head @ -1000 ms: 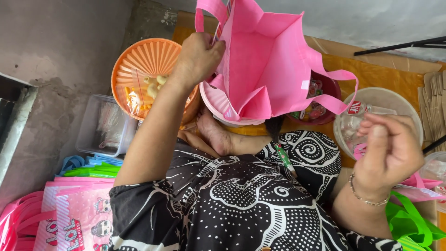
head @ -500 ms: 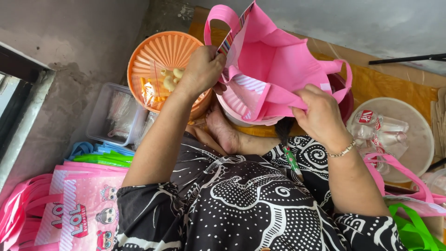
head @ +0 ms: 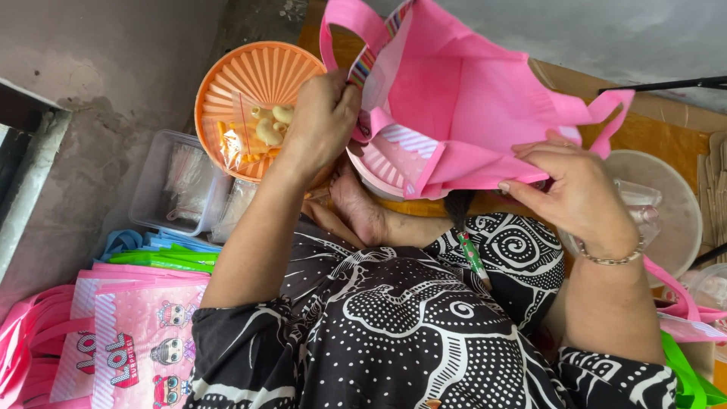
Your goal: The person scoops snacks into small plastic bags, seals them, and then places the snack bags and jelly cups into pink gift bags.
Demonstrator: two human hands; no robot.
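Since half a second ago the right hand (head: pixel 579 193) has slid lower along the pink bag (head: pixel 469 113), now pinching its lower right edge. At far left lies a stack of pink bags (head: pixel 113 341), then a clear plastic box (head: pixel 178 185) and an orange basket (head: pixel 254 95) holding a snack packet (head: pixel 254 132). Over it the left hand (head: pixel 322 121) grips the bag's rim, holding it open above the lap.

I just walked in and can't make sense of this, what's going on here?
A seated person holds a pink tote bag open with both hands: the left hand grips one side of its mouth, the right hand the other. Beside it, an orange basket holds a clear packet of snacks. A stack of more pink bags lies by the person's left side, next to a clear plastic box.
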